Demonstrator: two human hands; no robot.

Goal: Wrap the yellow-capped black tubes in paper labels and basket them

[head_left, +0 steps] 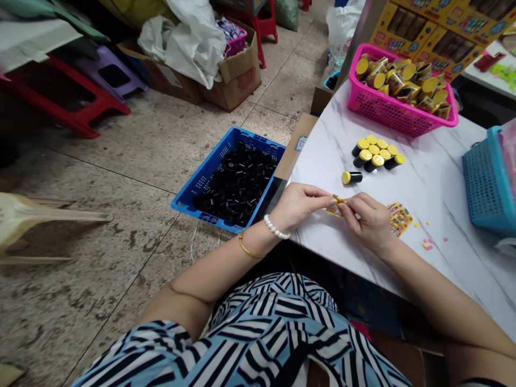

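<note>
My left hand (300, 207) and my right hand (366, 217) meet over the near edge of the table. Between their pinched fingertips is a small yellow sticker-like piece (338, 199), its exact kind too small to make out. A printed sticker sheet (400, 219) lies partly under my right hand, with more yellow print showing below the fingertips. Just beyond my hands, a black tube with a yellow cap (351, 177) lies on its side. Behind it several black tubes with yellow caps (374, 150) stand in a tight group.
A pink basket (399, 115) of yellow-capped packs stands at the table's back. Blue-green basket (486, 185) sits right; small pink and yellow bits (428, 244) lie nearby. Left of the white table (455, 285), a blue crate (186, 201) holds many black tubes. Stacked yellow boxes (427, 37) rise behind.
</note>
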